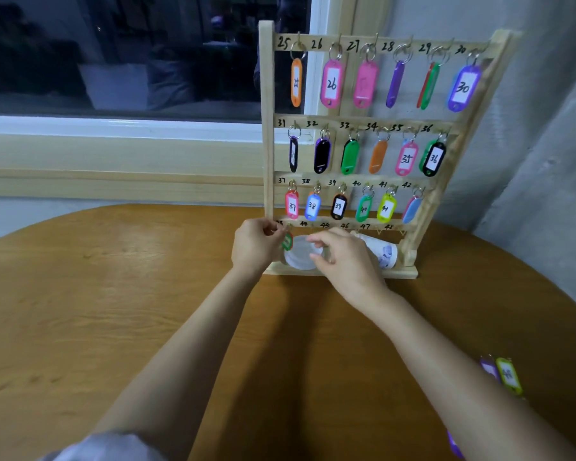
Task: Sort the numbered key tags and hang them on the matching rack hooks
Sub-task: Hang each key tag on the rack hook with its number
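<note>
Green key tag [287, 241] pinched in my left hand [255, 244], right at hook 43 on the rack [267, 128], bottom-left; hook just above the ring. Right hand [341, 257] beside it, fingers loosely curled, holding nothing I can see. Left is nearer.

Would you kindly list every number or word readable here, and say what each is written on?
"25" to "30": top bar of the rack.
"31" to "36": second bar.
"37" to "42": third bar.
"44" to "48": bottom bar; its first number is hidden behind the left hand.
"26", "30", "35", "36", "37", "38", "39": hanging tags.
Other tags and the bottle print: unreadable.
</note>
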The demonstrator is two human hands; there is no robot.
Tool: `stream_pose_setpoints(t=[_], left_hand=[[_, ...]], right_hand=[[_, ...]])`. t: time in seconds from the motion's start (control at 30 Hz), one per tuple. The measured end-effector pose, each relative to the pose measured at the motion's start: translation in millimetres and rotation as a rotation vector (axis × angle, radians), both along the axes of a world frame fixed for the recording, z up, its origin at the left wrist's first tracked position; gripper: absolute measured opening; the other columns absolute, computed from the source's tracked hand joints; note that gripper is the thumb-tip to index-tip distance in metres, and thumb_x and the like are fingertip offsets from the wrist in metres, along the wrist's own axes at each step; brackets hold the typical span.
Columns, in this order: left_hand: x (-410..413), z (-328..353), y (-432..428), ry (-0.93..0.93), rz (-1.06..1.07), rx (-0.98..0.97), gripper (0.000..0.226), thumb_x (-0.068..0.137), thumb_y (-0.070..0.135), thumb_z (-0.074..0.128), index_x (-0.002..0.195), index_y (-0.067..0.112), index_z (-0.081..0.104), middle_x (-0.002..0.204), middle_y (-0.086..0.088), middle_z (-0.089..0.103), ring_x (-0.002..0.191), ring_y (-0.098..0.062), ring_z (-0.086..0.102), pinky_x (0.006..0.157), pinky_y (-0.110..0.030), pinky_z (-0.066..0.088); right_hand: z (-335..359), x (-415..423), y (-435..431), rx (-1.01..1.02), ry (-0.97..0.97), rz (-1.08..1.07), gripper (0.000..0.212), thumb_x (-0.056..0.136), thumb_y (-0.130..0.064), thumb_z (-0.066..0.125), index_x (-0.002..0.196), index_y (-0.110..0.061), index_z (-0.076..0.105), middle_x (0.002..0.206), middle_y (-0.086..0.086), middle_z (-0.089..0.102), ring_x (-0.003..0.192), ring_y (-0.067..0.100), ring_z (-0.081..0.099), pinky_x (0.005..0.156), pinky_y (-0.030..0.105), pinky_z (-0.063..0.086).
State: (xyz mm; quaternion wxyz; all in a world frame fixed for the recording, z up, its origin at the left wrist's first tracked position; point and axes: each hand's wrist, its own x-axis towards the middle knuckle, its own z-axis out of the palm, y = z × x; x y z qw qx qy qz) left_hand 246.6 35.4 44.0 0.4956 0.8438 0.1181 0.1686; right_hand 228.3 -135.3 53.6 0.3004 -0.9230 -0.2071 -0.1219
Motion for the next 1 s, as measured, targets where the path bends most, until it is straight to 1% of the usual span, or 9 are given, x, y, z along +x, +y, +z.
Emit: stream_pose_setpoints(t=[0.13,0.27,0.37,0.43,0.53,0.63,0.7,0.83,1.0], left_hand=[[-10,-5,-6,0.066,0.025,0.071,0.007,0.084,0.019,0.064,0.088,0.017,0.070,0.069,0.003,0.063,0.062,-0.014,0.057,0.053,-0.023,0.040],[-34,-15,-22,0.072,-0.003,0.121,0.020,0.084,0.021,0.065,0.104,0.019,0.067,0.076,0.002,0.062,0.072,-0.016,0.060,0.061,-0.029,0.048],[-57,-25,-46,0.096,-0.066,0.120,0.021,0.084,0.022,0.066,0.105,0.021,0.066,0.073,0.005,0.059,0.073,-0.016,0.059,0.065,-0.028,0.045],[-70,-31,-66,0.128,-0.118,0.102,0.020,0.084,0.023,0.066,0.104,0.021,0.066,0.073,0.006,0.060,0.074,-0.016,0.059,0.068,-0.029,0.048],[-86,-41,-99,0.154,-0.284,0.146,0.017,0.086,0.024,0.066,0.102,0.020,0.068,0.084,0.000,0.066,0.080,-0.015,0.063,0.077,-0.033,0.054],[-96,-48,-130,0.158,-0.418,0.208,0.015,0.085,0.024,0.067,0.099,0.019,0.070,0.091,0.000,0.069,0.081,-0.011,0.062,0.078,-0.026,0.052],[-101,-51,-147,0.152,-0.496,0.249,0.017,0.085,0.024,0.067,0.101,0.018,0.070,0.096,0.000,0.070,0.081,-0.008,0.059,0.077,-0.019,0.047],[-106,-54,-170,0.143,-0.597,0.324,0.017,0.086,0.024,0.066,0.102,0.020,0.069,0.100,0.002,0.069,0.084,-0.005,0.056,0.076,-0.015,0.042],[-103,-55,-187,0.149,-0.618,0.358,0.023,0.082,0.025,0.071,0.105,0.020,0.070,0.100,0.002,0.070,0.090,-0.011,0.062,0.079,-0.020,0.045]], right_hand=[[-9,-19,-20,0.020,0.043,0.004,0.024,0.086,-0.023,0.065,0.109,-0.030,0.066,0.097,-0.014,0.061,0.057,-0.007,0.041,0.058,0.021,0.036],[-18,-40,-47,0.019,0.079,-0.010,0.023,0.084,-0.023,0.067,0.106,-0.031,0.067,0.088,-0.018,0.058,0.060,-0.009,0.045,0.059,0.017,0.032],[-24,-58,-76,0.016,0.091,-0.032,0.022,0.084,-0.023,0.068,0.106,-0.030,0.068,0.090,-0.016,0.061,0.066,-0.010,0.049,0.056,0.012,0.030],[-28,-69,-98,0.020,0.094,-0.068,0.021,0.084,-0.023,0.068,0.104,-0.030,0.069,0.091,-0.015,0.063,0.064,-0.004,0.050,0.054,0.016,0.034],[-35,-84,-133,0.051,0.098,-0.147,0.021,0.082,-0.021,0.071,0.100,-0.032,0.069,0.085,-0.016,0.063,0.056,0.007,0.047,0.055,0.028,0.045],[-39,-97,-161,0.089,0.119,-0.214,0.021,0.081,-0.016,0.072,0.096,-0.030,0.071,0.080,-0.018,0.062,0.056,0.010,0.047,0.059,0.036,0.050],[-41,-104,-176,0.104,0.125,-0.247,0.021,0.080,-0.015,0.072,0.095,-0.030,0.071,0.079,-0.018,0.062,0.056,0.011,0.047,0.060,0.037,0.051],[-47,-113,-197,0.124,0.140,-0.284,0.021,0.080,-0.014,0.073,0.095,-0.028,0.071,0.080,-0.016,0.064,0.057,0.012,0.050,0.060,0.038,0.052],[-47,-120,-207,0.118,0.170,-0.308,0.019,0.082,-0.015,0.072,0.097,-0.026,0.072,0.084,-0.015,0.066,0.069,0.008,0.058,0.067,0.037,0.054]])
